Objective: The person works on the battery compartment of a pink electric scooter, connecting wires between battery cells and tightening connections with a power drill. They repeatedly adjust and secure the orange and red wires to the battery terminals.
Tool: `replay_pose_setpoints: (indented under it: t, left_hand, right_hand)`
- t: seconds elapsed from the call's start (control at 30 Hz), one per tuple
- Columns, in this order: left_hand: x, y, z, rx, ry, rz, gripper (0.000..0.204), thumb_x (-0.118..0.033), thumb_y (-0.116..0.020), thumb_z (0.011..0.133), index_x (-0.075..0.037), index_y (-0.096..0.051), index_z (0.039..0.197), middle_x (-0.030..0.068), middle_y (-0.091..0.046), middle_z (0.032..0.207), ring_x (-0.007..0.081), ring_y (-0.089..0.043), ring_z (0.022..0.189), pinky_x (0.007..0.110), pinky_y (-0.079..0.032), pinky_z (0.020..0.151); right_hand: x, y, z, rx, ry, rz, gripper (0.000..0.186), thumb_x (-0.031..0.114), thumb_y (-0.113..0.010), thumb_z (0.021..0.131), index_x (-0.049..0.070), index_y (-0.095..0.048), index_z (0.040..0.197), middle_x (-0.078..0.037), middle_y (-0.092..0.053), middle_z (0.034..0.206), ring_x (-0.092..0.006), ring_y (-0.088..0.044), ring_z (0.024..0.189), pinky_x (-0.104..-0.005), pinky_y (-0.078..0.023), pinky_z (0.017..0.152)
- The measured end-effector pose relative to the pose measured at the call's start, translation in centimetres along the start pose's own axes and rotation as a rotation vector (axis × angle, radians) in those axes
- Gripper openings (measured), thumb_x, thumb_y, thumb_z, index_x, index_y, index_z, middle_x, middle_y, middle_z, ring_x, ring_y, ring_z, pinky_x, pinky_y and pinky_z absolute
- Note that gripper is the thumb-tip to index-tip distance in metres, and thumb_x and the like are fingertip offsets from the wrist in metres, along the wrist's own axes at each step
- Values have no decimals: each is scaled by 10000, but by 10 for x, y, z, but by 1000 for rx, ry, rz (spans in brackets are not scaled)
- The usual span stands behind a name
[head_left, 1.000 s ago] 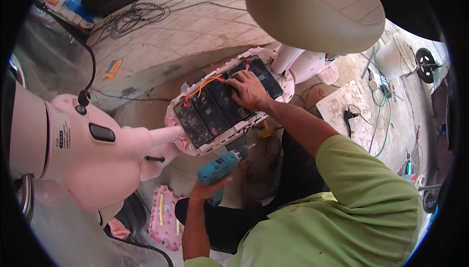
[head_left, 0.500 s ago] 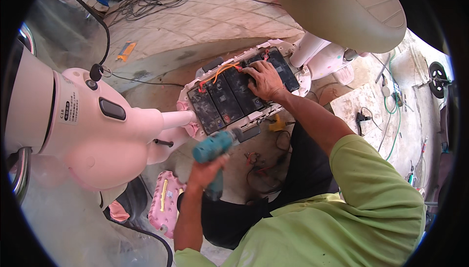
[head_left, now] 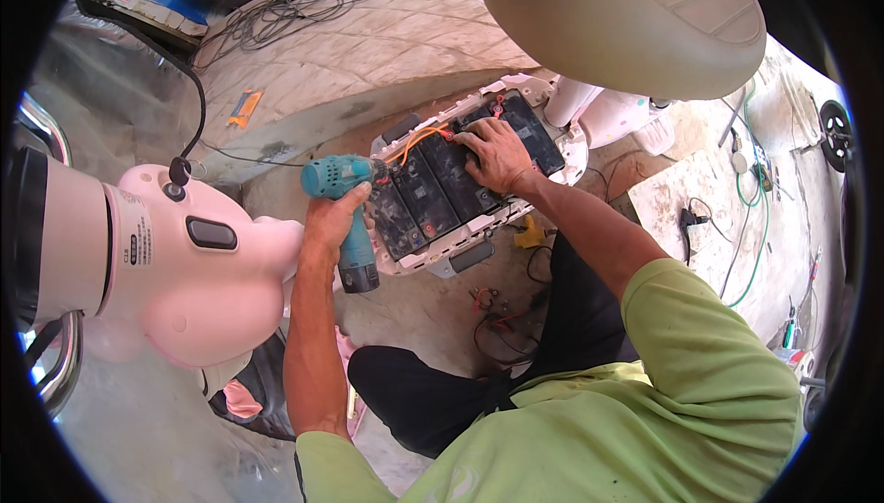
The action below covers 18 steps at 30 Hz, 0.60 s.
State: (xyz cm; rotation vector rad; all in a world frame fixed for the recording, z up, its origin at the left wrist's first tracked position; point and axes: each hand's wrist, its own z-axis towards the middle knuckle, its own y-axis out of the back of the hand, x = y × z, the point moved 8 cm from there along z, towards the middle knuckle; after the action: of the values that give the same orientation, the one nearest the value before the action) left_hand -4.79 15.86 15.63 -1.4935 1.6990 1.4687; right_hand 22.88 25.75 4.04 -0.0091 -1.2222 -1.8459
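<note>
My left hand grips a teal cordless drill, its nose over a red terminal at the left end of the battery pack; I cannot tell whether it touches. Several dark batteries sit in a pale pink scooter's open deck, linked by orange wires. My right hand rests on the middle batteries, fingers bent but apart, beside a red connector.
The scooter's pink front body is at left, its seat above right. A coiled black cable lies behind. A pale board, cables and a yellow tool lie right of the deck.
My left hand has raised the drill up and leftward to the left end of the battery pack. My right hand stays on the batteries.
</note>
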Motion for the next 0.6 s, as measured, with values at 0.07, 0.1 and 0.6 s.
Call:
replay_pose_setpoints:
  t: [0.07, 0.1, 0.6]
  left_hand:
    - [3, -2, 5, 6, 10, 9, 310, -204, -811, 954, -44, -741, 1210, 90, -737, 941, 217, -723, 672, 392, -617, 602]
    - [3, -4, 5, 5, 14, 16, 307, -204, -811, 954, -42, -743, 1206, 92, -737, 941, 217, -723, 670, 392, -617, 604]
    - [-22, -21, 20, 162, 99, 160, 214, -216, -769, 994, -79, -744, 1156, 68, -729, 875, 194, -690, 670, 369, -577, 631]
  right_hand:
    - [-1, 0, 0, 0, -1, 3, 493, 230, -742, 854, 136, -726, 1337, -85, -651, 1294, -296, -571, 1312, -451, -425, 1193]
    - [-2, 0, 0, 0, -3, 3, 494, 230, -742, 854, 136, -725, 1338, -85, -652, 1295, -296, -571, 1313, -451, -425, 1193]
    - [0, 1, -1, 5, -19, 7, 474, 218, -738, 864, 124, -729, 1328, -96, -655, 1303, -302, -572, 1317, -450, -426, 1189]
